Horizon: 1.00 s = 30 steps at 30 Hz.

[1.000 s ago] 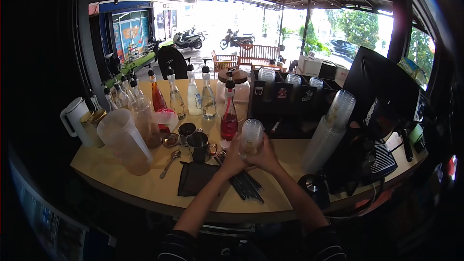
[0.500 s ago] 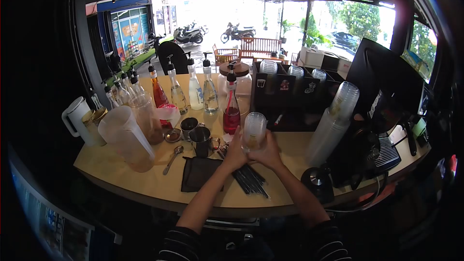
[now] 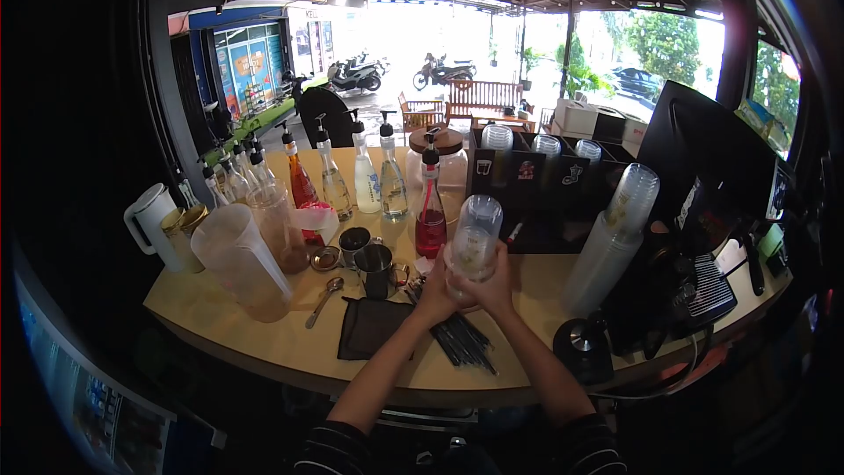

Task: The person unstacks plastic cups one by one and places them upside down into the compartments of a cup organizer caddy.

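Clear plastic cups point(image 3: 479, 227) with a faint print stand out above my hands, held over the counter; they look stacked, but I cannot tell how many there are. My left hand point(image 3: 437, 296) wraps their lower left side, and my right hand point(image 3: 491, 285) closes round the right. Under the hands lies a bunch of dark wrapped straws point(image 3: 463, 343). A folded dark cloth point(image 3: 374, 329) rests left of the straws. Just behind my left hand are a pump bottle of red syrup point(image 3: 431, 230) and a steel pitcher point(image 3: 375, 271).
A tall stack of clear cups point(image 3: 600, 259) leans at right beside a black machine point(image 3: 673, 286). Further left are a spoon point(image 3: 324, 303), a large plastic jug point(image 3: 239, 255) and several pump bottles point(image 3: 334, 185). A black cup organizer point(image 3: 527, 180) stands at the back.
The held cups show more of their height above my hands, and their print is plainer. Both hands keep their grip. The whole view has shifted slightly down and right.
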### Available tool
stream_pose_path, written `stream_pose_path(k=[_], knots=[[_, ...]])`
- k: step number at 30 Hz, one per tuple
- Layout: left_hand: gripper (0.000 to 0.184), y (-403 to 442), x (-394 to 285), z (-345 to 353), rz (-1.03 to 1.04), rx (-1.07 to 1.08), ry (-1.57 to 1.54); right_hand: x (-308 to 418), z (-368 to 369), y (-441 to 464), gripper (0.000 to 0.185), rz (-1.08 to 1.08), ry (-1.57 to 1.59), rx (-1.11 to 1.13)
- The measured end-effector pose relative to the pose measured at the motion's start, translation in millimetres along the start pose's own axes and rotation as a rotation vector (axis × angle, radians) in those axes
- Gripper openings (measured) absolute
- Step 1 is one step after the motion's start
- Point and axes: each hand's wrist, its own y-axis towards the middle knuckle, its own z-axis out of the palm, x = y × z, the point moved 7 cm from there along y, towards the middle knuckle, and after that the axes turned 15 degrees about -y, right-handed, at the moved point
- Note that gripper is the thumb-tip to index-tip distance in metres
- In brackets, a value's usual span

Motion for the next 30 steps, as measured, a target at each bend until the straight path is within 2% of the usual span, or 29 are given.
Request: stream_pose_path(k=[2, 3, 5, 8, 10, 12, 14, 15, 16, 18, 19, 20, 21, 22, 23, 24, 25, 26, 28, 30], knots=[[0.123, -2.2, 0.4, 3.4, 0.0, 0.04, -0.07, 21.3, -7.1, 16.3, 0.083, -0.101, 0.03, -0.002], [0.124, -3.5, 8.9, 1.6, -0.073, 0.04, -0.017, 29.0, -13.8, 21.7, 0.083, -0.096, 0.029, -0.008], [0.124, -4.7, 14.8, -1.4, -0.133, 0.043, 0.035, 55.0, -36.2, 30.3, 0.089, -0.189, -0.258, -0.113], [0.124, 0.8, -5.8, -11.6, -0.009, -0.033, -0.005, 83.5, -62.1, 35.3, 0.088, -0.269, -0.291, -0.158], [0.122, -1.5, -48.2, -22.0, 0.056, -0.119, -0.236, 101.8, -73.6, 31.9, 0.085, -0.321, -0.271, -0.137], [0.119, -8.2, -92.9, -29.5, 0.076, -0.173, -0.327, 118.9, -76.1, 25.1, 0.082, -0.422, -0.428, -0.127], [0.113, -18.5, -141.0, -32.1, 0.273, -0.173, -0.469, 129.5, -74.3, 14.0, 0.081, -0.427, -0.436, -0.061], [0.104, -21.2, -152.3, -31.3, 0.335, -0.172, -0.463, 137.4, -68.3, 7.2, 0.083, -0.462, -0.431, 0.014], [0.104, -26.4, -157.0, -34.6, 0.33, -0.179, -0.46, 145.9, -64.1, 0.1, 0.084, -0.498, -0.425, 0.089], [0.094, -36.8, -158.4, -46.4, 0.228, -0.208, -0.337, 155.9, -71.3, -17.2, 0.081, -0.485, -0.338, 0.082], [0.082, -44.2, -158.4, -50.5, 0.238, -0.215, -0.437, 147.9, -72.5, -23.3, 0.076, -0.379, -0.172, 0.149], [0.082, -50.1, -155.3, -55.4, 0.24, -0.224, -0.431, 141.3, -72.0, -29.1, 0.07, -0.276, -0.009, 0.219], [0.077, -54.0, -148.0, -58.2, 0.184, -0.212, -0.488, 141.8, -71.8, -36.2, 0.044, -0.216, -0.002, 0.267], [0.072, -59.0, -141.8, -59.4, 0.124, -0.199, -0.546, 137.9, -71.0, -40.4, 0.044, -0.215, 0.005, 0.277], [0.063, -64.3, -136.8, -59.1, 0.062, -0.197, -0.576, 132.6, -65.6, -45.5, 0.032, -0.239, 0.03, 0.35], [0.063, -69.4, -136.2, -60.6, 0.059, -0.205, -0.574, 129.9, -58.9, -50.3, 0.022, -0.263, 0.054, 0.421], [0.063, -73.0, -132.7, -59.7, 0.02, -0.183, -0.595, 130.0, -58.8, -51.3, 0.016, -0.273, 0.095, 0.354], [0.062, -76.3, -128.2, -58.7, -0.019, -0.161, -0.617, 130.9, -57.6, -53.3, 0.016, -0.274, 0.099, 0.358], [0.065, -80.1, -124.3, -61.6, 0.048, -0.148, -0.57, 122.8, -56.5, -53.0, 0.018, -0.03, 0.308, 0.364], [0.068, -84.9, -126.8, -62.2, 0.116, -0.123, -0.449, 130.3, -55.6, -49.5, 0.022, -0.015, 0.371, 0.328]])
